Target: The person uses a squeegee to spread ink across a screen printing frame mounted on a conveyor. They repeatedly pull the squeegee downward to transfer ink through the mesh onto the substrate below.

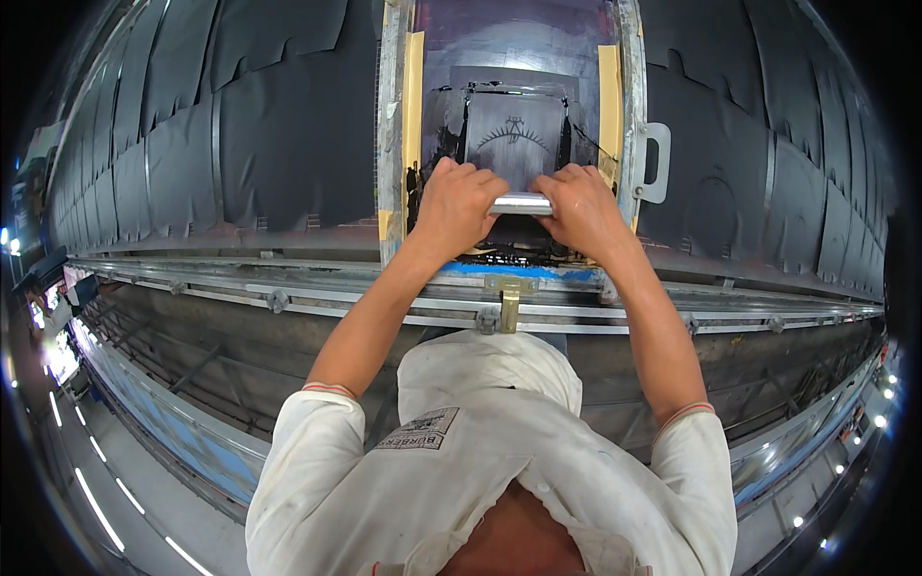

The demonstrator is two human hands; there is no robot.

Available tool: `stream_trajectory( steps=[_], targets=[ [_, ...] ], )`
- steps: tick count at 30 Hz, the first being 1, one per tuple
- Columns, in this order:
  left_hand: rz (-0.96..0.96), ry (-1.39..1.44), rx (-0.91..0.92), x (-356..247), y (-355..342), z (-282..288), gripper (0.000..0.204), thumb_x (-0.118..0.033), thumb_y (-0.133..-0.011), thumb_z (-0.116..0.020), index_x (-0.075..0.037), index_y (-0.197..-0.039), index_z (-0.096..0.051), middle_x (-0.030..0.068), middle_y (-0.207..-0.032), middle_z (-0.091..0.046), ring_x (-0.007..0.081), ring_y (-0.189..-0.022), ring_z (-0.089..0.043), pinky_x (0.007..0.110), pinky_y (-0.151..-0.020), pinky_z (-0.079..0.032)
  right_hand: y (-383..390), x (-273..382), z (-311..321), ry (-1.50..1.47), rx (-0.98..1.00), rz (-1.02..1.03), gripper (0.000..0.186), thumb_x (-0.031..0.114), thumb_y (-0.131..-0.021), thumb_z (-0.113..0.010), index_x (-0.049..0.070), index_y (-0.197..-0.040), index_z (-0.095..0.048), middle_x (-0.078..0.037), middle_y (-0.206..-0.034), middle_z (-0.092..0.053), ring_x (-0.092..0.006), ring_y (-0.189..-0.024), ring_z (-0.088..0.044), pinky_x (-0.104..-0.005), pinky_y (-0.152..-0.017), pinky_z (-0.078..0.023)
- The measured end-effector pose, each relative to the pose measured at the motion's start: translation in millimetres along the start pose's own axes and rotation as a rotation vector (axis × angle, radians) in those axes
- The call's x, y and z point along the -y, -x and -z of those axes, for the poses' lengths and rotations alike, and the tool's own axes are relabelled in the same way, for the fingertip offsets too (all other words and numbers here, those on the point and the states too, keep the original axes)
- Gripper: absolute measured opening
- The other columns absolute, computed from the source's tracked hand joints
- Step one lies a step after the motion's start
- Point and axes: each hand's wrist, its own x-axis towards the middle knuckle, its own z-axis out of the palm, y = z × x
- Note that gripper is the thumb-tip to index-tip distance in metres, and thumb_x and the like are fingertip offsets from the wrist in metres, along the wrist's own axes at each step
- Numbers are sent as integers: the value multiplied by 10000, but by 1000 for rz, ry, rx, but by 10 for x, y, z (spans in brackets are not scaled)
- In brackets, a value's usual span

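Both my hands grip a squeegee with a silver metal handle [521,204], held crosswise over a printing screen. My left hand [459,206] is closed round its left end, and my right hand [583,208] round its right end. The squeegee's blade is hidden by the handle and my hands. Around it lies the screen frame [391,125], with a grey metal border and yellowish tape along the inside. Black ink [453,142] streaks the mesh, and a curved dark design [514,136] shows beyond the handle. Blue tape [514,272] runs along the near edge.
Dark fabric pieces [288,134] cover the long table left and right of the frame. A pale handle [655,163] sticks out from the frame's right side. Metal rails [365,305] with a brass-coloured bracket [510,305] run along the table's near edge, close to my body.
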Motion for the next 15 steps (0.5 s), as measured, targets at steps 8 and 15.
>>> stream_trajectory(
  steps=[8, 15],
  targets=[
    [8, 30, -62, 260, -484, 196, 156, -173, -727, -845, -141, -863, -775, 48, -799, -726, 287, -806, -691, 437, -760, -437, 105, -1138, 331, -53, -878, -552, 387, 356, -924, -754, 47, -1155, -734, -157, -987, -736, -323, -950, -684, -443, -876, -516],
    [80, 9, -3, 563, -1201, 299, 211, -83, -731, -805, -122, -937, -797, 87, -983, -772, 319, -933, -698, 438, -803, -509, 48, -1411, 56, -451, -743, -837, 360, 404, -996, -671, 60, -1086, -723, -110, -758, -668, -201, -698, -631, -376, -724, -513]
  ],
)
